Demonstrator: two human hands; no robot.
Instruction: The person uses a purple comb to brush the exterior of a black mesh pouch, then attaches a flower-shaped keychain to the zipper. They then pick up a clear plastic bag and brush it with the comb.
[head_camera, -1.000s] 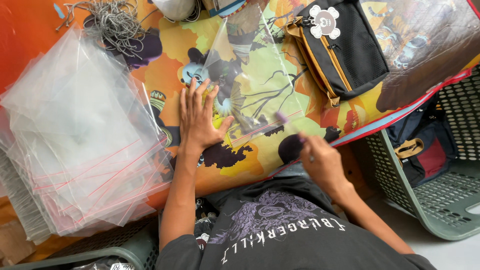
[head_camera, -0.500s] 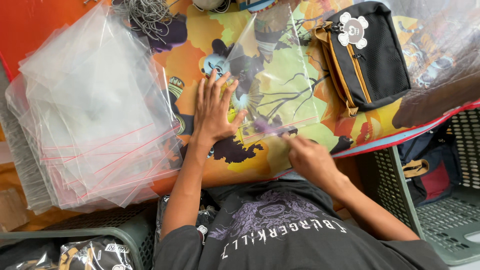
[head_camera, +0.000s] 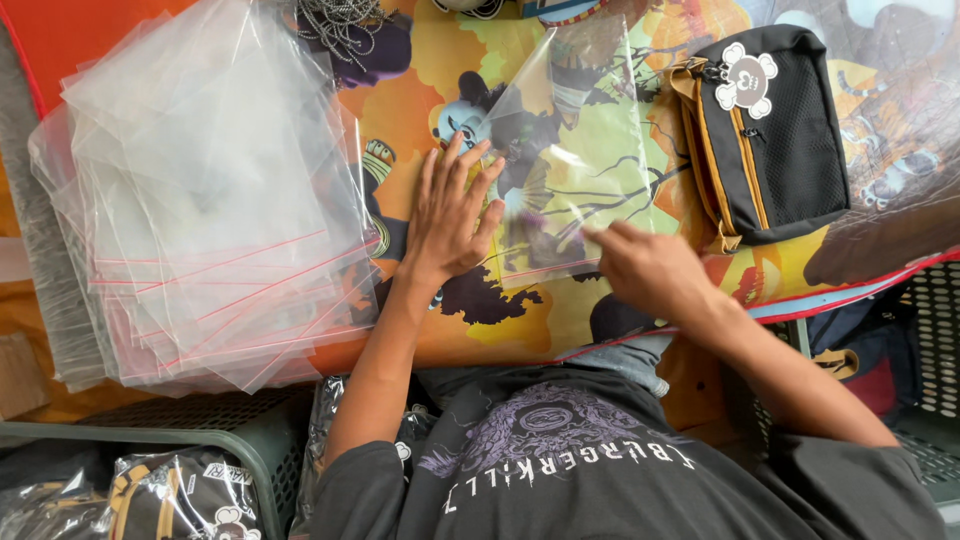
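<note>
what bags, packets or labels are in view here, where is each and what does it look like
Clear zip bag: flat on the cartoon-print table cover, under both hands, red seal strip.
Stack of clear zip bags: left of the left hand, fanned, red strips.
Black pouch: beyond the right hand, yellow trim, white round patch.
Wrapped pouches: lower left, in a green basket, black and yellow in clear plastic.

You are in a small packing workspace, likely a home-run shop: a thick stack of clear zip bags (head_camera: 200, 210) lies on the cartoon-print tabletop (head_camera: 420, 70), a black pouch (head_camera: 775, 130) waits unwrapped, and plastic baskets (head_camera: 240, 430) below hold bagged pouches (head_camera: 180, 495).
</note>
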